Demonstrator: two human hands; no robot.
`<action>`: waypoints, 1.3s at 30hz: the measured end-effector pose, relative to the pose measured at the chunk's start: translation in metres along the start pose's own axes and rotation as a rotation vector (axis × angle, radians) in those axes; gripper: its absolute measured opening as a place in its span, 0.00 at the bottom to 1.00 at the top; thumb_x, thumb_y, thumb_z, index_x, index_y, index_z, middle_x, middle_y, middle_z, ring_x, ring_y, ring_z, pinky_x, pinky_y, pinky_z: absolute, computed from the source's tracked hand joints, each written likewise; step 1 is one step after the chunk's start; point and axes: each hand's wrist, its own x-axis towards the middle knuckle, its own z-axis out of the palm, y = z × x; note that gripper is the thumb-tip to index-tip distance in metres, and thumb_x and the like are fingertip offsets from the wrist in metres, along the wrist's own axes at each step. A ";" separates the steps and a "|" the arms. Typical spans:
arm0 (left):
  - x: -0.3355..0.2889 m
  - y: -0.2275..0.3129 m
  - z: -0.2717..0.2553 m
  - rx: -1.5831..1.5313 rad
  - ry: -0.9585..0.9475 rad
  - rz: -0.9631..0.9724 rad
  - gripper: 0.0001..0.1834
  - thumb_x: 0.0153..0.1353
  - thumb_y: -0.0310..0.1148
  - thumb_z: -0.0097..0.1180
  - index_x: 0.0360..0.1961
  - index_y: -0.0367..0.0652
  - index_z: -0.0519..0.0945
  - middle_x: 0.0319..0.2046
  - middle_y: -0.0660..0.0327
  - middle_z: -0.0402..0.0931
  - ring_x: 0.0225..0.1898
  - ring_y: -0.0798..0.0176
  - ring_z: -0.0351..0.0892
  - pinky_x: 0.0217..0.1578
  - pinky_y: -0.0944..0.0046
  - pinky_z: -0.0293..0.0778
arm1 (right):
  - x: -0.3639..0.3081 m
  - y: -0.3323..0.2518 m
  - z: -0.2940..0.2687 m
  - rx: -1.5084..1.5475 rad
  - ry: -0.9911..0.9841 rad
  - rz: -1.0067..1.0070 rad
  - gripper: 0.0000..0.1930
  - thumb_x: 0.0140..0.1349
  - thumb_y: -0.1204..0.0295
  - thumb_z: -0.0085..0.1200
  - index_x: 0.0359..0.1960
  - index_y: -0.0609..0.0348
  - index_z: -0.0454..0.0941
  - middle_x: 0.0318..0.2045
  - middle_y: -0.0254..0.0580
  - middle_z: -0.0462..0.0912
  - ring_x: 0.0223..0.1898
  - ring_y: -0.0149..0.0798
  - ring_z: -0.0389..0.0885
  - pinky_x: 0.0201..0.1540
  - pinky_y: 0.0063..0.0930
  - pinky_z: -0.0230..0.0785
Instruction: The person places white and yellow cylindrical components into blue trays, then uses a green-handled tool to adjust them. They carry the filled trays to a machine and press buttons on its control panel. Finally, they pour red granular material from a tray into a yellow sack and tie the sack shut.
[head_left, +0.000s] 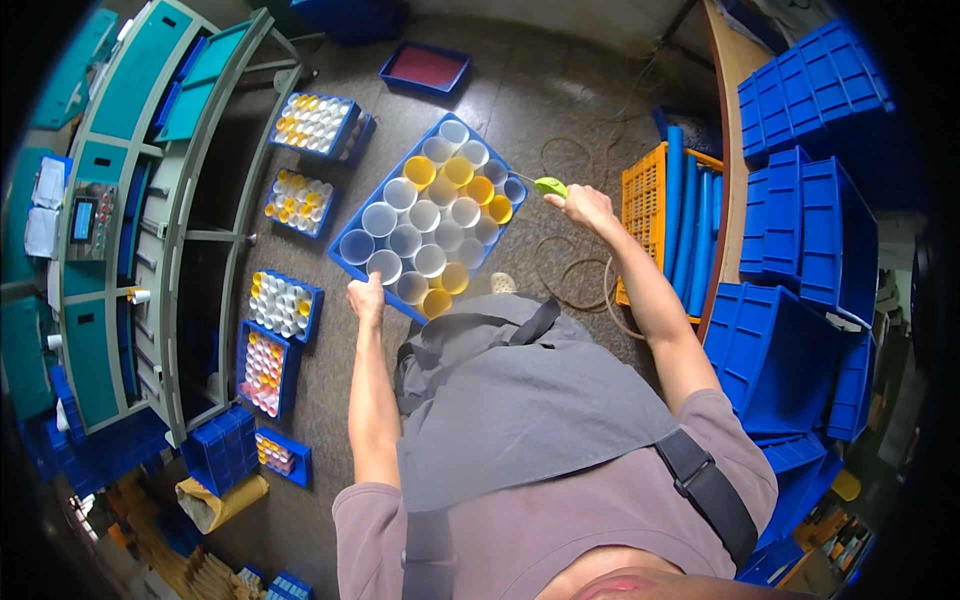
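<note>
In front of me is a blue crate (341, 262) packed with upright, open-topped tubes (405, 240), mostly white and translucent, some yellow. My left hand (367, 297) grips the crate's near left edge, its thumb up beside the tubes and its fingers partly hidden. To the right of the crate, my right hand (585, 208) is closed round a tool with a bright green handle (549, 187). A thin shaft runs from that handle toward the crate's right corner; whether its tip touches the crate I cannot tell.
Smaller crates of white and yellow tubes (300, 205) line the floor at left, beside a teal machine (98, 370). A shallow blue tray (428, 68) lies beyond. At right are a yellow basket (642, 215) with blue rolls, stacked blue bins (765, 350) and a loose hose (612, 300).
</note>
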 end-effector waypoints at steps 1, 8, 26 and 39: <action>-0.003 0.000 -0.001 0.015 0.008 -0.007 0.24 0.55 0.46 0.62 0.26 0.29 0.84 0.27 0.41 0.84 0.36 0.42 0.87 0.44 0.47 0.77 | 0.003 -0.004 -0.001 0.012 -0.011 -0.020 0.38 0.66 0.34 0.45 0.40 0.64 0.85 0.35 0.57 0.87 0.42 0.56 0.86 0.45 0.51 0.75; -0.008 0.010 0.004 0.009 0.019 -0.016 0.22 0.56 0.44 0.61 0.29 0.29 0.84 0.31 0.36 0.83 0.39 0.36 0.85 0.44 0.45 0.76 | -0.026 -0.033 -0.005 -0.055 -0.308 -0.116 0.40 0.63 0.30 0.44 0.34 0.62 0.83 0.24 0.50 0.84 0.32 0.47 0.87 0.39 0.45 0.76; -0.026 0.066 0.015 0.093 0.058 -0.041 0.21 0.56 0.41 0.54 0.35 0.30 0.85 0.40 0.37 0.83 0.46 0.35 0.83 0.51 0.45 0.76 | -0.124 -0.103 -0.008 0.008 -0.016 -0.496 0.28 0.67 0.45 0.52 0.34 0.64 0.80 0.26 0.58 0.84 0.30 0.57 0.86 0.35 0.48 0.78; -0.014 0.046 0.017 -0.004 0.023 0.065 0.23 0.54 0.43 0.59 0.31 0.26 0.83 0.31 0.35 0.83 0.38 0.35 0.84 0.43 0.44 0.76 | -0.005 -0.033 -0.039 0.040 0.039 0.005 0.35 0.66 0.35 0.47 0.37 0.60 0.85 0.35 0.54 0.88 0.41 0.52 0.88 0.44 0.48 0.77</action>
